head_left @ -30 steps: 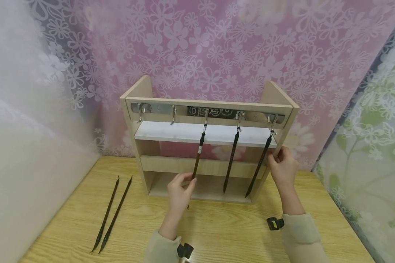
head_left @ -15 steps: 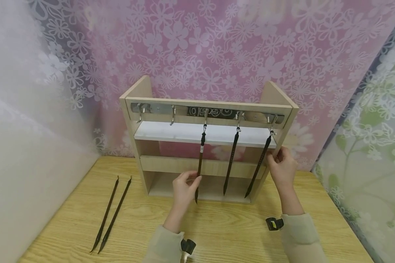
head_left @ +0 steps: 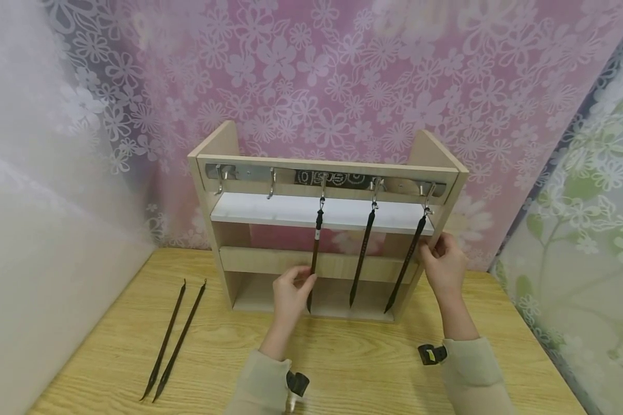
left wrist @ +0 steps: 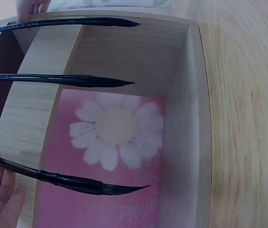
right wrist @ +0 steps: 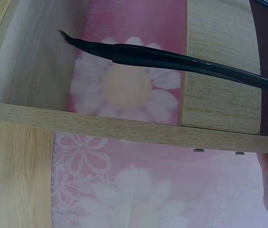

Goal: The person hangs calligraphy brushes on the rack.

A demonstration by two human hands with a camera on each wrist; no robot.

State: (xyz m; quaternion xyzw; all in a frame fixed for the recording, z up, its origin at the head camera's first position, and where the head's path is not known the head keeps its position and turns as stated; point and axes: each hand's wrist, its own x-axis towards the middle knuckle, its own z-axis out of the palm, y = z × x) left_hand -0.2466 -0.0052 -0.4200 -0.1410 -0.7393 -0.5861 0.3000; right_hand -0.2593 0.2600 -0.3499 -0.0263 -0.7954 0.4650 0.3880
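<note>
The left hand (head_left: 289, 294) pinches, between thumb and fingers, the brown-handled writing brush with a white label (head_left: 315, 253), which hangs by its loop from the middle metal hook (head_left: 323, 187) of the pale wooden rack (head_left: 270, 261). Seen from the head, the brush's long axis is nearly upright with a slight lean, tip downward and a little to the left. The left wrist view shows what the head view leaves too small to read: a black flared collar above dark bristles (left wrist: 124, 189) that taper to a gently curved point. The right hand (head_left: 445, 268) grips the rack's right side panel (right wrist: 124, 127), whose edge the right wrist view shows between its fingers. Two black brushes hang on the hooks farther right; the right wrist view reveals a bent tip (right wrist: 67, 38) on the outermost. Only the head view shows two slender dark brushes (head_left: 181, 340) lying on the table (head_left: 363, 369).
</note>
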